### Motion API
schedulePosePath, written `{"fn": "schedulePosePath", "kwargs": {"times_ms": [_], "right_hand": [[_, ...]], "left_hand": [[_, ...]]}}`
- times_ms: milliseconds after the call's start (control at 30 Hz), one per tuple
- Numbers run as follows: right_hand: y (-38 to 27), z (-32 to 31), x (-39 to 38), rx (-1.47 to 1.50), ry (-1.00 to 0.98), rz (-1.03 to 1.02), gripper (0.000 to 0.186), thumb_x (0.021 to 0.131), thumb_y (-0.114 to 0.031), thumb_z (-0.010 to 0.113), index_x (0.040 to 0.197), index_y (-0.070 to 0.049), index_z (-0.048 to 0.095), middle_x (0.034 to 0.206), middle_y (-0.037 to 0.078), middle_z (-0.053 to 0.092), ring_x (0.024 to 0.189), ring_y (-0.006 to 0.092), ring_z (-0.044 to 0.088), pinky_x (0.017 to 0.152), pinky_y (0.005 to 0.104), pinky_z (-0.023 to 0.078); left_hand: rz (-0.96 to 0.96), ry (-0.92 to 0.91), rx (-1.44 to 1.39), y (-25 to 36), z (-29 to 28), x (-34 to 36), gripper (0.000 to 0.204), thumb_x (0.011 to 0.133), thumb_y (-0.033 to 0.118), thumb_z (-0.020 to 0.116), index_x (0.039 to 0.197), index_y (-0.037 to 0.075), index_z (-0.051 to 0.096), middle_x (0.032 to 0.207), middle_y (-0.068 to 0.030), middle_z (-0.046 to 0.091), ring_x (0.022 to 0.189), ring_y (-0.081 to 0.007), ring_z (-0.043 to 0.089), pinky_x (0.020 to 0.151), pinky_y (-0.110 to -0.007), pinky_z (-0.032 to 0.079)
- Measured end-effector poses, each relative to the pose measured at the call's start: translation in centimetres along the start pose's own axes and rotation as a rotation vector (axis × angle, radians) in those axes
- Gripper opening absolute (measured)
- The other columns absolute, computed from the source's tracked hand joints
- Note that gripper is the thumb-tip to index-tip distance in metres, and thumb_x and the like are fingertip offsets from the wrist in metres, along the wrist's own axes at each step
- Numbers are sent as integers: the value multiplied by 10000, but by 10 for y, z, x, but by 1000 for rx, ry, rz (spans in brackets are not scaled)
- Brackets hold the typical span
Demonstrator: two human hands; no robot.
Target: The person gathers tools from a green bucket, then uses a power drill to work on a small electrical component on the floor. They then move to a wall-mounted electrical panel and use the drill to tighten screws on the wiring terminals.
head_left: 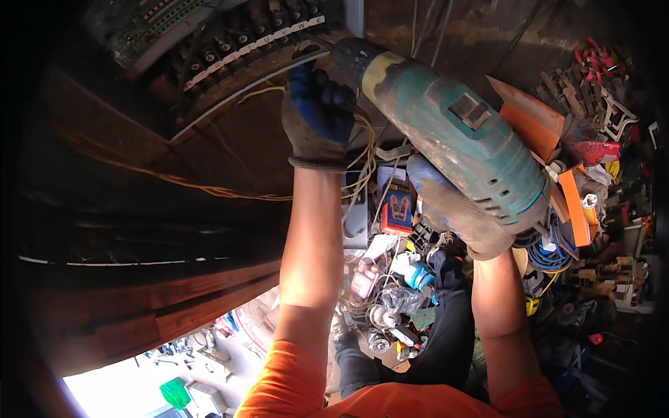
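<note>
Far left up top there's a green circuit board (pixel 150 28), and beside it a terminal strip (pixel 226 47) full of screws. Some twisted yellow wires (pixel 202 187) run across below that and up to the left hand (pixel 318 115). Looks to me like driving or drilling at the right end of that strip, so imo the trick is keeping the bit dead in line with its target, pushing gently and pulling the trigger in short bursts. Watch those wires too, since a loose loop so close to a spinning chuck could easily wrap up.

Left grip: gloved fingers curled closed, seemingly around the yellow wires, right by the cabinet's metal lip (pixel 244 92). I'd keep them tucked back, they're awfully near the business end.

Next over is the teal drill (pixel 453 132), slanting so its black chuck (pixel 353 56) points up and left, just beside that left glove. Can't make out the bit's tip.

Right grip: closed on the drill from underneath, toward its back end. Most of the right hand (pixel 463 212) is behind the body, so can't tell if a finger's on the trigger. Past it there's a blue cable coil (pixel 549 259).
</note>
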State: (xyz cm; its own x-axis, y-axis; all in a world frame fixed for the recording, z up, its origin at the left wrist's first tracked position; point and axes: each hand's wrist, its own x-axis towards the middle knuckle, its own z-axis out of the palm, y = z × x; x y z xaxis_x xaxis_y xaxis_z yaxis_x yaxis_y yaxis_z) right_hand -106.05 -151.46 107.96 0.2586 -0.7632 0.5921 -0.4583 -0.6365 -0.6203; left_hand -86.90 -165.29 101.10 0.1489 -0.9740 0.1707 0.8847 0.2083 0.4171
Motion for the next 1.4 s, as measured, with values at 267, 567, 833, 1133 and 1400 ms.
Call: {"fn": "schedulePosePath", "kwargs": {"times_ms": [267,567,833,1133,1400], "right_hand": [[5,6,-14,-446,-102,-41,399,798,1,709,1191,-22,642,1218,108,646,1084,199,619,967,334,467],[3,15,-18,2,-79,94,452,900,-94,601,1337,-14,517,1355,102,558,1177,195,564,997,323,441],[5,25,-12,27,-17,34,455,944,-143,525,1373,-15,447,1402,96,484,1234,189,494,1038,322,388],[2,26,-28,172,17,49,468,976,-170,446,1411,-14,369,1453,93,396,1293,180,412,1086,320,323],[12,29,-38,1398,-9,277,481,1005,-194,377,1444,-13,299,1499,90,318,1346,172,340,1129,319,266]], "left_hand": [[131,151,222,-1,17,-14,215,986,237,450,973,77,593,725,19,478,547,-93,395,489,-258,332],[250,68,495,9,24,-27,253,989,237,440,897,71,608,685,24,504,541,-70,420,478,-230,342],[408,75,876,12,10,-16,239,982,268,498,971,84,649,678,3,535,507,-93,440,481,-240,373],[227,117,510,13,15,-15,250,972,274,524,921,62,645,682,5,539,520,-103,450,469,-249,373],[270,27,545,12,1,-7,273,995,259,469,911,55,630,680,2,536,519,-93,461,449,-230,365]]}}
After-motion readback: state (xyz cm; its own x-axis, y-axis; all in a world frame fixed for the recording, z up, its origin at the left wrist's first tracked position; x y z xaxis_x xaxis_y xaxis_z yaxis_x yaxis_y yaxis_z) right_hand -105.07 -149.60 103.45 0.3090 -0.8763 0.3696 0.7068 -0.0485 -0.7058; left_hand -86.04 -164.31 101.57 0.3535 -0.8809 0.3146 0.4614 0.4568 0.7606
